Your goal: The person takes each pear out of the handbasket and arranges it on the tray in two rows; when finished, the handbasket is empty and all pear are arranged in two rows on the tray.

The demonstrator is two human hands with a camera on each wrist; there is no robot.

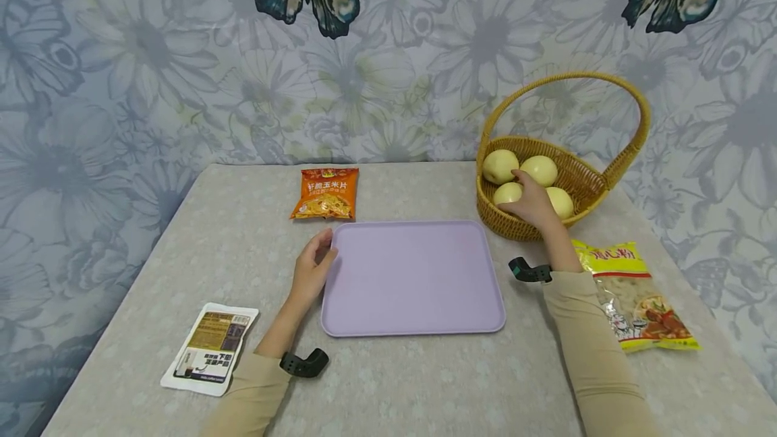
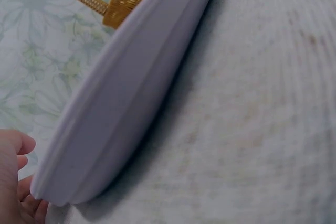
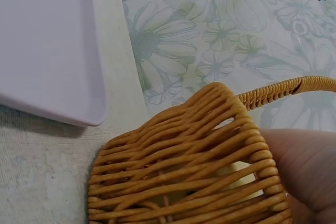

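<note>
A wicker basket (image 1: 512, 226) with a tall handle holds several round, pale yellow-green fruits (image 1: 500, 166). My right hand (image 1: 533, 202) reaches over its near rim. Thumb and finger go round the front-left fruit (image 1: 507, 193); in the right wrist view the woven side (image 3: 184, 166) hides most of that grip. At the left edge of a flat lilac tray (image 1: 413, 282) is my left hand (image 1: 311, 268), its fingers touching the rim near the far corner. The left wrist view has the thumb apart from the tray (image 2: 121, 87) and the other fingers partly behind its corner.
An orange snack bag (image 1: 326, 194) lies behind the tray. To the left is a white pouch with a brown label (image 1: 211, 349). A yellow-and-clear food packet (image 1: 643, 302) lies beside the right forearm. Behind the table stands a flower-patterned wall (image 1: 388, 86).
</note>
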